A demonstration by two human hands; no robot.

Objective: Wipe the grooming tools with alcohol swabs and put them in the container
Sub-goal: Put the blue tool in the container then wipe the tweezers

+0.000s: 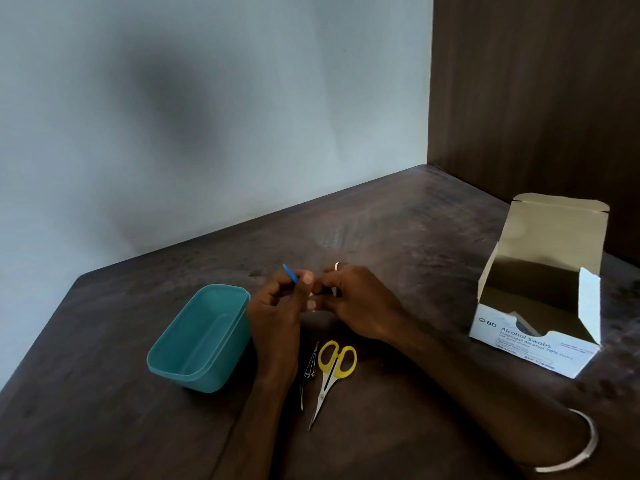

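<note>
My left hand pinches a thin blue-handled tool whose blue end sticks up and to the left. My right hand meets it from the right, fingers curled round something small and white, mostly hidden, at the tool's other end. Both hands hover over the dark table, just right of the teal plastic container, which holds nothing I can see. In front of the hands lie yellow-handled scissors and a metal nail clipper, with a thin metal tool below it.
An open white box of alcohol swabs stands at the right with its lid flap raised. The dark wooden table meets a pale wall behind and a dark wood panel at the right. A metal bangle circles my right wrist.
</note>
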